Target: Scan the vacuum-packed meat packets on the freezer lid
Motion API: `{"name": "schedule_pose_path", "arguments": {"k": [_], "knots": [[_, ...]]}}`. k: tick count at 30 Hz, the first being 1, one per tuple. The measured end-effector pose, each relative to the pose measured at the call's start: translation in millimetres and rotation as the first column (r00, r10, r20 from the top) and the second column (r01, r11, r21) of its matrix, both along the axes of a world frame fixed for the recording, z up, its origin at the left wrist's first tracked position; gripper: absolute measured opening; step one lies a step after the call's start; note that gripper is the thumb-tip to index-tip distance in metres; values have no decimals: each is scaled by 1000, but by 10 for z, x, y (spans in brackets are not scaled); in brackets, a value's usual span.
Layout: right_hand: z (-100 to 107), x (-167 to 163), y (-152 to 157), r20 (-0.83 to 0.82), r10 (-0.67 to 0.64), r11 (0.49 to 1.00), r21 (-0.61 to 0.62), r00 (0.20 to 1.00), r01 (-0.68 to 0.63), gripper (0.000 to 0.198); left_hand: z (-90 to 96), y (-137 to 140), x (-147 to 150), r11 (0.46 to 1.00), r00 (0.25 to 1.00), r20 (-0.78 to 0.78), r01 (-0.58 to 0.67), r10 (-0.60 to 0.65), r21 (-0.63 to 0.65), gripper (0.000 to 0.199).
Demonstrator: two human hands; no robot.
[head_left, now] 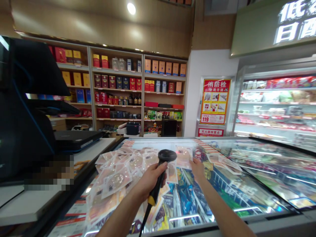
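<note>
My left hand (155, 176) is wrapped round the handle of a black barcode scanner (167, 155), whose cable trails down toward me past a yellow collar. Its head faces a clear plastic packet (183, 156) with a barcode label, and a small red light spot shows on that packet. The fingers of my right hand (196, 167) pinch the packet's right edge just above the glass freezer lid. Left of the scanner, many similar flat packets (117, 181) lie in an overlapping heap on the glass. A few more packets (225, 161) rest on the right.
Under the glass freezer top (247, 194) are bagged goods and wire baskets. A counter (32, 207) with a black checkout terminal (32, 98) borders it on the left. Shelves of boxes (118, 82) stand behind; a lit chiller (276, 108) is at the right.
</note>
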State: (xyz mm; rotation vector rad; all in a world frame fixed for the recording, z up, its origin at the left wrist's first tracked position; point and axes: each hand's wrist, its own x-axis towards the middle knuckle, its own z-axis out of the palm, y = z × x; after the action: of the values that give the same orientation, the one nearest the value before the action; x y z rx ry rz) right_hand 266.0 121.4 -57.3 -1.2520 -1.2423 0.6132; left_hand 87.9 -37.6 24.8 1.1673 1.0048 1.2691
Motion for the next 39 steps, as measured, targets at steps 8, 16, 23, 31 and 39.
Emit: {"name": "schedule_pose_path", "arguments": {"k": [8, 16, 23, 31, 39], "knots": [[-17, 90, 36, 158, -64, 995, -62, 985, 75, 40, -2, 184, 24, 999, 1000, 4, -25, 25, 34, 30], [-118, 77, 258, 530, -34, 977, -159, 847, 139, 37, -222, 612, -40, 985, 986, 0, -167, 167, -35, 35], [-143, -214, 342, 772, 15, 979, -140, 636, 146, 34, -456, 716, -34, 986, 985, 32, -168, 169, -14, 33], [-148, -9, 468, 828, -78, 974, -55, 556, 219, 40, -464, 645, -29, 988, 986, 81, -141, 147, -66, 33], [-91, 1585, 760, 769, -386, 754, -55, 510, 654, 56, -509, 615, 11, 970, 973, 112, -182, 201, -159, 36]]}}
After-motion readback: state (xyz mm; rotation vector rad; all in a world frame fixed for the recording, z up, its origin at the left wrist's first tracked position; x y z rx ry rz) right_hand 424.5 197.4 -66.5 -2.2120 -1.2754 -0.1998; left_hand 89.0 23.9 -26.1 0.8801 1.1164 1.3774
